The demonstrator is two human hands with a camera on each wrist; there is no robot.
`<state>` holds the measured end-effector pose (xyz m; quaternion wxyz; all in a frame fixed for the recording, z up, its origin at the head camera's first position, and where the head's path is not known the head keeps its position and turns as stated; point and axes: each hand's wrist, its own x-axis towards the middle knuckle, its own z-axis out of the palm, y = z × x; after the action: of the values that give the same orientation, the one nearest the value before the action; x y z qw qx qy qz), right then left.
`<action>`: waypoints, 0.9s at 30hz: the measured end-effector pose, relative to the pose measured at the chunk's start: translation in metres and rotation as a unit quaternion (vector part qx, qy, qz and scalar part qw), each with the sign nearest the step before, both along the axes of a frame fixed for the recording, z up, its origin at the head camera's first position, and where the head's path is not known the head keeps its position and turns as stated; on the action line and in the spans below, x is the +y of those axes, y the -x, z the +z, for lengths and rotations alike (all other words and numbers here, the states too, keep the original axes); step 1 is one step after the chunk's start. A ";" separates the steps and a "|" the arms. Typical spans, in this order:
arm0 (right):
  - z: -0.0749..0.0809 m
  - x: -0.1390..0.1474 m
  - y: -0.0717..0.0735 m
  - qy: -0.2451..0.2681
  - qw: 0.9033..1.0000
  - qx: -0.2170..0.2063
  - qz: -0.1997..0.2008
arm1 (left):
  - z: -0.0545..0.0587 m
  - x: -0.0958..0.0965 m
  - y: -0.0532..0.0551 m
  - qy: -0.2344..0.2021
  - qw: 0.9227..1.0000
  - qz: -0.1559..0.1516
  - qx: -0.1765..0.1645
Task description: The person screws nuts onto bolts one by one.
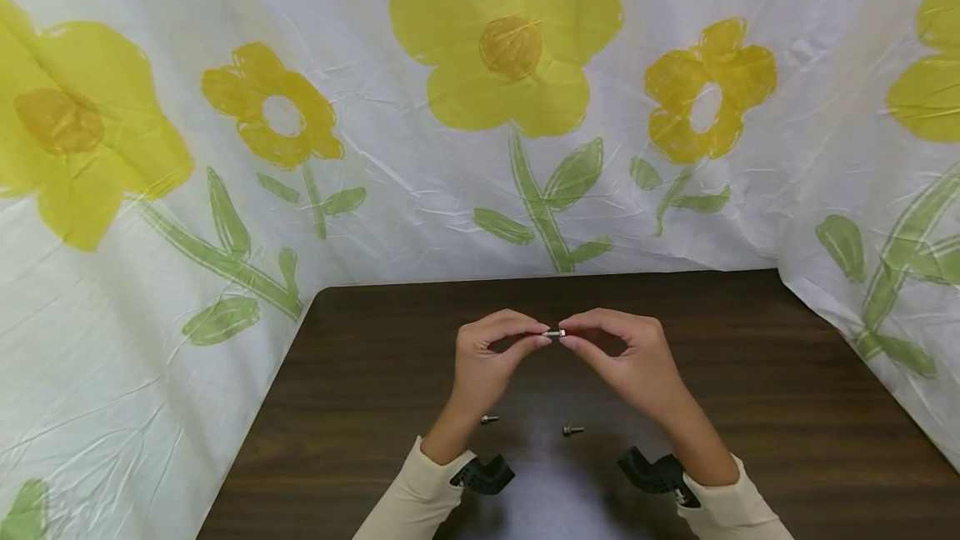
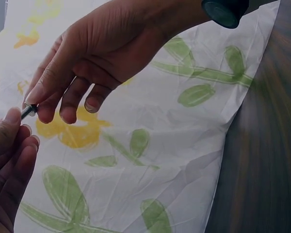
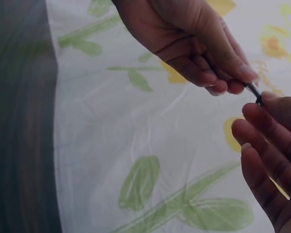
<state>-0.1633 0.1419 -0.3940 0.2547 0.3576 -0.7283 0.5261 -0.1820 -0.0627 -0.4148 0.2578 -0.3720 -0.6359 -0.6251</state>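
Note:
A small silver bolt (image 1: 552, 333) is held level in the air between both hands above the dark table. The fingertips of the left hand (image 1: 483, 361) pinch its shank end. At the wider dark end, thumb and index finger of the right hand (image 1: 637, 357) pinch it. Up close, the metal shank of the bolt (image 2: 25, 113) shows between the fingertips in the left wrist view. The right wrist view has the bolt (image 3: 253, 90) slanting between the two hands, its ends covered by fingers.
Two more bolts lie on the table (image 1: 360, 407), one bolt (image 1: 490, 419) beside the left wrist and another bolt (image 1: 573, 430) between the forearms. A white flowered cloth (image 1: 405, 223) hangs behind the table and along its sides. Dark camera mounts (image 1: 487, 475) sit on both wrists.

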 end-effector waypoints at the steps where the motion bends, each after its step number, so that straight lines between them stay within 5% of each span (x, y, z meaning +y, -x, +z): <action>1: 0.000 0.000 0.000 0.003 1.000 0.008 0.003 | 0.000 0.000 0.000 0.000 1.000 0.000 -0.003; 13: -0.002 -0.003 0.001 -0.002 1.000 0.015 0.007 | -0.001 -0.001 -0.002 -0.009 0.999 -0.013 -0.030; 27: -0.002 -0.002 -0.001 -0.051 0.997 -0.050 -0.023 | 0.002 0.001 -0.002 -0.008 1.000 -0.019 -0.018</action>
<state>-0.1623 0.1402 -0.3959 0.2113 0.3260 -0.7740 0.5000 -0.1797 -0.0620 -0.4126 0.2374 -0.3709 -0.6282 -0.6415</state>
